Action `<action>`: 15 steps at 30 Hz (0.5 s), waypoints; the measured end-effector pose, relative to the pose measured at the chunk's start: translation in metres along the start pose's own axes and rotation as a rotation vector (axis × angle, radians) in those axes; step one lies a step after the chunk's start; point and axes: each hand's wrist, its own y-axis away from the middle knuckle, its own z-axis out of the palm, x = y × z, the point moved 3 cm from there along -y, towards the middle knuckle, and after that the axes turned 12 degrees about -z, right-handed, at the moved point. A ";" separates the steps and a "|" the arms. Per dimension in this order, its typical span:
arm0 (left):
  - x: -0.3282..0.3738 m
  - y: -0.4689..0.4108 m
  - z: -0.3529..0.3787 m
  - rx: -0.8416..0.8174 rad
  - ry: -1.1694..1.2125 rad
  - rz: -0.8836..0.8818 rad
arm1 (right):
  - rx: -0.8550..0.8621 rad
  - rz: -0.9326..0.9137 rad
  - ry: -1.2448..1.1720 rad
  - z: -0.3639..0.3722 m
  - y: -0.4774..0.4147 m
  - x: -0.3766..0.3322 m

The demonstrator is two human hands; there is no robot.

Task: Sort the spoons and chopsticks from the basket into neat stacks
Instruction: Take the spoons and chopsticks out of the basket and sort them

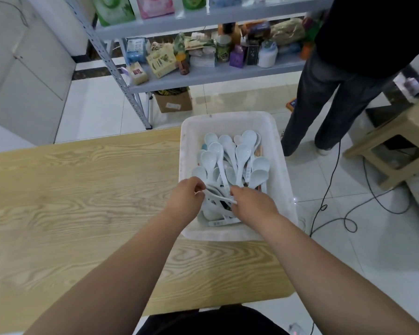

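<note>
"Where are the spoons [228, 160]?"

"I see them piled in the white basket [230, 120], on the right side of the table [82, 189]."

"And the hands?"

"My left hand [186, 199] pinches a spoon handle [218, 196] at the basket's near end. My right hand [252, 201] curls over the handles beside it. I cannot tell if it holds one."

Bare table [70, 201] left of basket [279, 165]; spoons [228, 160] crowding inside

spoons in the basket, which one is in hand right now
The white ceramic spoon crosswise at the near end of the white plastic basket: the left hand pinches its handle, the right hand meets the other end. The other spoons lie unheld.
</note>
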 end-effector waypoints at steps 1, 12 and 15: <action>-0.003 0.001 -0.003 0.028 0.086 -0.030 | 0.003 -0.016 0.037 -0.008 0.002 0.001; -0.053 0.021 -0.034 -0.037 1.010 -0.354 | 0.097 0.212 -0.191 -0.012 -0.033 0.003; -0.052 0.028 -0.022 -0.124 1.284 -0.503 | 0.012 0.258 -0.227 -0.001 -0.042 -0.005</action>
